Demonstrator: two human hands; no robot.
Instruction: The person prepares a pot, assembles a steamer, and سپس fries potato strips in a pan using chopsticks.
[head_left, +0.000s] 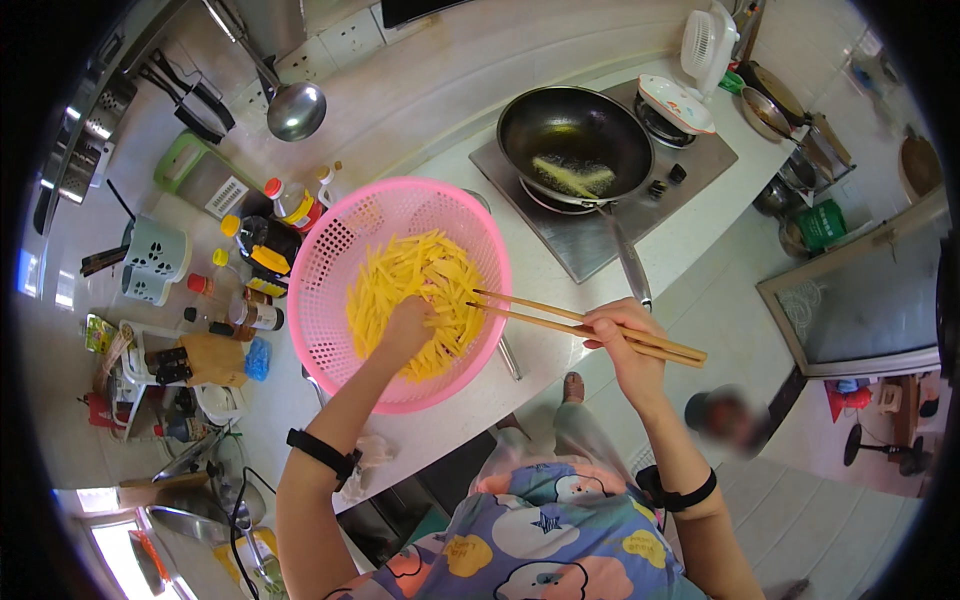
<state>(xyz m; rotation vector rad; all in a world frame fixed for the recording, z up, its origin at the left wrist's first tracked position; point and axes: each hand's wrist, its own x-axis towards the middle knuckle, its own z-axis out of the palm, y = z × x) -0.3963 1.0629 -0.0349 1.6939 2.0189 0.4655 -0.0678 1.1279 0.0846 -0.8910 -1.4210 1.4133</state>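
A pink plastic colander (307, 352) holds a heap of yellow potato strips (450, 270). My left hand (409, 326) reaches down into the strips; its fingertips are hidden, so its grip does not show. A pair of long wooden chopsticks (645, 341) is held in my right hand (628, 337). Their dark tips extend over the colander's right rim, slightly apart, above the heap. On the gas stove (577, 247) sits a black wok (525, 142), its handle pointing towards me. A few pale strips (574, 176) bubble in oil in the wok.
Several sauce and oil bottles (262, 240) crowd the counter left of the colander. A patterned white dish (675, 103) rests on the back burner beside a white fan (709, 49). A steel ladle (296, 112) hangs on the wall. A clear plastic bag (371, 457) lies near the counter's front edge.
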